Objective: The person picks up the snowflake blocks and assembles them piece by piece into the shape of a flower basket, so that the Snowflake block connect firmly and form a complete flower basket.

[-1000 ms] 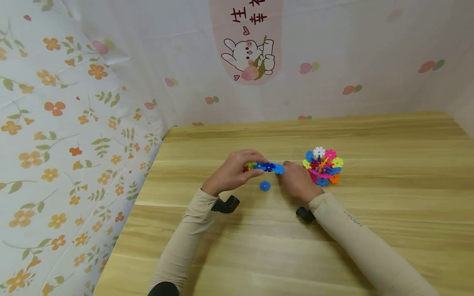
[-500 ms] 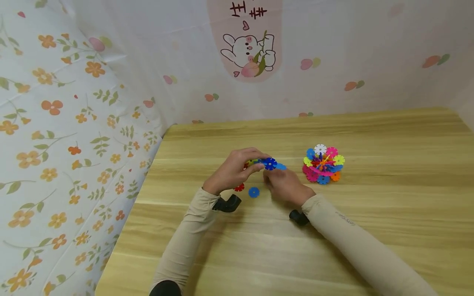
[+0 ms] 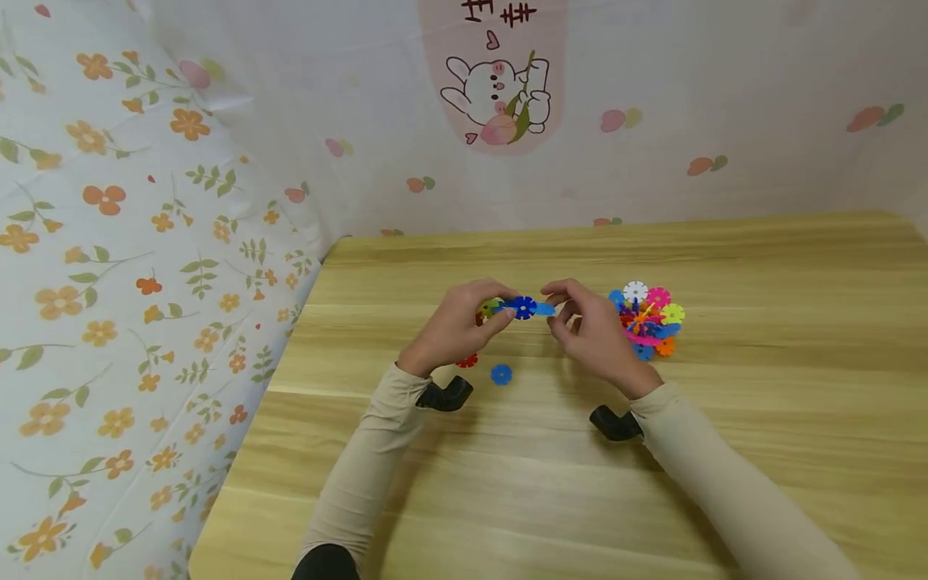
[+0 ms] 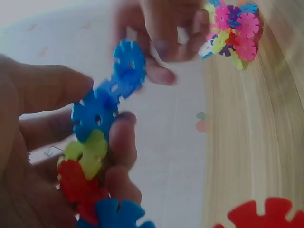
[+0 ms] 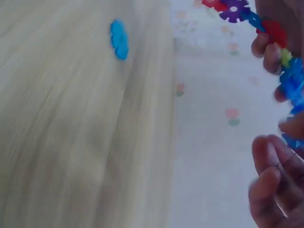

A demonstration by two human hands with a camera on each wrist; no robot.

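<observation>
A chain of interlocking plastic snowflake discs [image 4: 95, 116], in blue, yellow-green and red, is held by my left hand [image 3: 460, 322] between thumb and fingers. Its right end is a light blue disc [image 3: 544, 309]. Around that end my right hand [image 3: 590, 326] stands with fingers bent and parted; whether a fingertip touches the disc I cannot tell. The right wrist view shows the chain running on to a purple disc [image 5: 234, 9]. A loose blue disc [image 3: 501, 374] lies on the table below the hands. A red disc [image 3: 467, 360] shows under my left hand, partly hidden.
Right of my right hand, a many-coloured flower-like cluster of discs [image 3: 652, 322] sits on the wooden table [image 3: 507, 483], partly hidden by the hand. A patterned cloth [image 3: 290, 121] hangs behind the table and along its left side.
My right hand has dipped towards the body, then risen to the chain's right end with its fingers spread. The loose blue disc has shifted left, and a red disc has come into view.
</observation>
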